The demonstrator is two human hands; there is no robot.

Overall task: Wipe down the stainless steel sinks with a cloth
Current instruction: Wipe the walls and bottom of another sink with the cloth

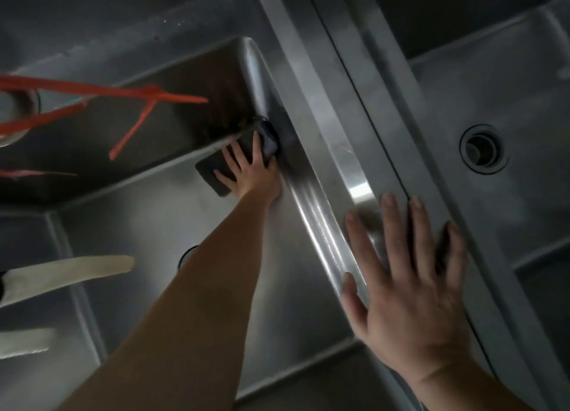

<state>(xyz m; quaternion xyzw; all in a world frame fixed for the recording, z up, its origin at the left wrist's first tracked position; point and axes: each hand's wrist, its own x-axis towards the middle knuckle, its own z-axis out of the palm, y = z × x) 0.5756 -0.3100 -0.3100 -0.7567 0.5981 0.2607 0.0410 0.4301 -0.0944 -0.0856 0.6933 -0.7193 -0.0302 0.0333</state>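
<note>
My left hand (246, 171) presses the dark cloth (216, 176) flat into the left sink (148, 225) far corner; right hand (407, 287) rests spread on the divider rim (336, 151). Right sink (493, 86) probably still waits.

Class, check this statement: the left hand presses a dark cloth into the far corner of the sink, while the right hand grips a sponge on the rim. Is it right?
Not quite. The head view shows the right hand lying flat with spread fingers on the rim between the sinks, holding nothing; no sponge is there. The rest stands: the left hand presses the dark cloth into the sink's far corner.
</note>
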